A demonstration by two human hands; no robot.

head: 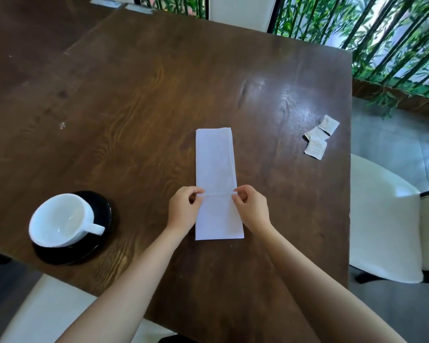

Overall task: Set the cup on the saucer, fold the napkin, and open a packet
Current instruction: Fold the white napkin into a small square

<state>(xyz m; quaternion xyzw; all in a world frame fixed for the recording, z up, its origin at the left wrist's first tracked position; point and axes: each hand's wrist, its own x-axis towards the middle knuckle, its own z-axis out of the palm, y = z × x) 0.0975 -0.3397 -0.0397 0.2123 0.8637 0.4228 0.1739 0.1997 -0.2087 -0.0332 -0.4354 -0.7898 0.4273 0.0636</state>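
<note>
A white napkin [214, 159] lies as a long narrow strip in the middle of the table, its near end doubled over away from me. My left hand [183, 210] pinches the left corner of that lifted edge and my right hand [252, 209] pinches the right corner. A white cup [60, 220] stands empty on a black saucer [102, 214] at the near left, handle pointing right. Three small white packets [320, 137] lie in a loose cluster at the far right.
The dark wooden table [146, 95] ends close to the packets on the right. White chairs stand at the right [382, 219], at the near left [47, 310] and at the far side. Green bamboo fills the background.
</note>
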